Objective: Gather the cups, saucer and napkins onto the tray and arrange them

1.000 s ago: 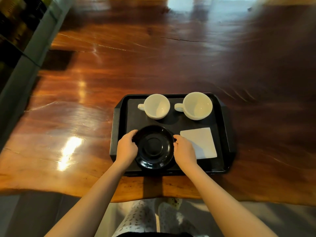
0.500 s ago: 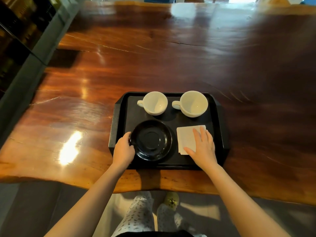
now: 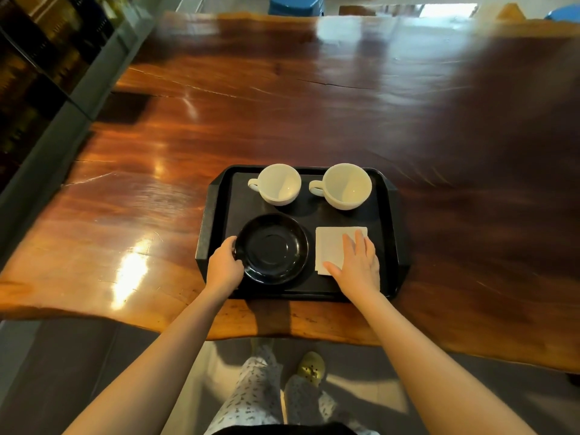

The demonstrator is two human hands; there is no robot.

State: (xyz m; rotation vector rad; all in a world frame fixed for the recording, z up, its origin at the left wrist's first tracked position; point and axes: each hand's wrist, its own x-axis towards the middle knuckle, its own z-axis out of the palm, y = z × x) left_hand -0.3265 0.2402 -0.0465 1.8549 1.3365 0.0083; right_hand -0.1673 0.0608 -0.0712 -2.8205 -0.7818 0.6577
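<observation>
Hands first: left hand [image 3: 224,266] is curled around the near-left rim of the black saucer [image 3: 271,248], gripping it, while right hand [image 3: 357,265] lies flat with fingers spread, palm down on the white napkins [image 3: 332,246]. Black tray [image 3: 216,215] near the wooden table [image 3: 282,120] edge holds everything: 2 empty white cups [image 3: 279,184] [image 3: 345,186] along the far side, handles pointing left, saucer near-left, napkins near-right. No readable writing anywhere.

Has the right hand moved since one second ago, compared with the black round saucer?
Yes. The right hand left the black round saucer's right rim and now lies flat on the white square napkins.
</observation>
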